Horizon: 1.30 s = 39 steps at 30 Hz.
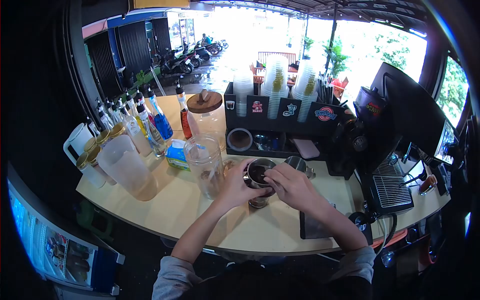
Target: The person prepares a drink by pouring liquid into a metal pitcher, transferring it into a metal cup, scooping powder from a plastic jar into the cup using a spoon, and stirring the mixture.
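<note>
My left hand point(235, 187) is wrapped around a steel pitcher point(259, 201) near the front middle of the counter. Dark brown liquid point(257, 173) shows inside it. Over the rim, my right hand point(290, 186) pinches a thin utensil that dips into the pitcher; its lower end is hidden, and I cannot tell its exact kind. Just behind my right hand stands another steel pitcher point(296, 162). A tall clear plastic jar point(206, 167) is left of my left hand.
Syrup pump bottles point(160, 122) and a frosted jug point(127, 167) stand at left, near a tissue pack point(176, 156). A black cup organizer point(275, 110) spans the back. An espresso machine point(392, 182) is at right, with a dark mat point(315, 225) before it.
</note>
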Available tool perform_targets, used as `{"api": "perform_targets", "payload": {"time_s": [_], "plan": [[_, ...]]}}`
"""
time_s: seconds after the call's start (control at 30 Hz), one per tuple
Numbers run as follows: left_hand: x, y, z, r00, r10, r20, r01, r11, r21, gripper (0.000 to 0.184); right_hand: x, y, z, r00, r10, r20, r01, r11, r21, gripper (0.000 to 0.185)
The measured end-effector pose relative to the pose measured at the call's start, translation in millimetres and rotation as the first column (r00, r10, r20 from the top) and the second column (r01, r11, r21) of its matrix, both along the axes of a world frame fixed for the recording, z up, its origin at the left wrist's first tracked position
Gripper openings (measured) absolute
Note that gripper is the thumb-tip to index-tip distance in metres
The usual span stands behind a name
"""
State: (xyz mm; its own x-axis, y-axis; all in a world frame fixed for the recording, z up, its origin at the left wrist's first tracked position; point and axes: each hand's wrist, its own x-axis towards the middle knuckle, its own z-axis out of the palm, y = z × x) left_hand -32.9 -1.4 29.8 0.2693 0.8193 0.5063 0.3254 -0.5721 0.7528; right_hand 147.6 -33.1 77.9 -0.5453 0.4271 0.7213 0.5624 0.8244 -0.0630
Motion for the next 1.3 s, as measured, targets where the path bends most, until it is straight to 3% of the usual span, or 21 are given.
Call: {"api": "perform_targets", "payload": {"time_s": [0.07,0.3,0.4,0.5,0.57,0.77,0.87,0.97,1.17,1.3], "plan": [[0.0,-2.8,5.5,0.999,-0.034,0.028,0.035,0.999,-0.025,0.069,4.8,4.1,-4.4,0.986,0.15,-0.071,-0.152,0.988,-0.038,0.019],[-2.6,2.3,2.2,0.997,-0.06,0.045,0.065,0.989,-0.129,0.073,13.9,6.4,-8.0,0.986,0.123,-0.113,-0.132,0.988,-0.076,0.021],[-2.5,0.7,7.9,0.995,-0.094,0.041,0.097,0.992,-0.08,0.074,15.3,2.6,-7.2,0.975,0.195,-0.111,-0.203,0.977,-0.068,0.02],[-3.7,6.6,3.7,0.994,-0.095,0.06,0.1,0.992,-0.075,0.075,19.3,5.2,-5.1,0.99,0.102,-0.098,-0.113,0.986,-0.119,0.023],[-5.2,4.8,9.2,0.994,-0.096,0.053,0.1,0.991,-0.086,0.075,19.7,5.6,-7.6,0.964,0.227,-0.138,-0.239,0.968,-0.081,0.026],[-4.0,8.9,12.4,0.987,-0.14,0.075,0.145,0.988,-0.062,0.076,24.8,8.4,-3.2,0.98,0.162,-0.111,-0.171,0.982,-0.076,0.026],[-5.3,10.1,17.3,0.984,-0.163,0.067,0.167,0.984,-0.061,0.076,23.1,0.8,-1.0,0.976,0.214,-0.042,-0.217,0.973,-0.082,0.026],[-5.2,12.9,16.1,0.982,-0.182,0.047,0.184,0.982,-0.038,0.076,27.4,9.2,-3.4,0.983,0.144,-0.115,-0.151,0.987,-0.047,0.028],[-7.7,17.2,15.5,0.97,-0.229,0.08,0.235,0.97,-0.071,0.077,31.1,2.7,1.5,0.982,0.182,-0.043,-0.183,0.983,-0.031,0.034],[-9.5,18.8,14.3,0.966,-0.247,0.075,0.251,0.967,-0.049,0.079,36.4,6.4,-2.2,0.977,0.192,-0.094,-0.2,0.976,-0.082,0.039]]}}
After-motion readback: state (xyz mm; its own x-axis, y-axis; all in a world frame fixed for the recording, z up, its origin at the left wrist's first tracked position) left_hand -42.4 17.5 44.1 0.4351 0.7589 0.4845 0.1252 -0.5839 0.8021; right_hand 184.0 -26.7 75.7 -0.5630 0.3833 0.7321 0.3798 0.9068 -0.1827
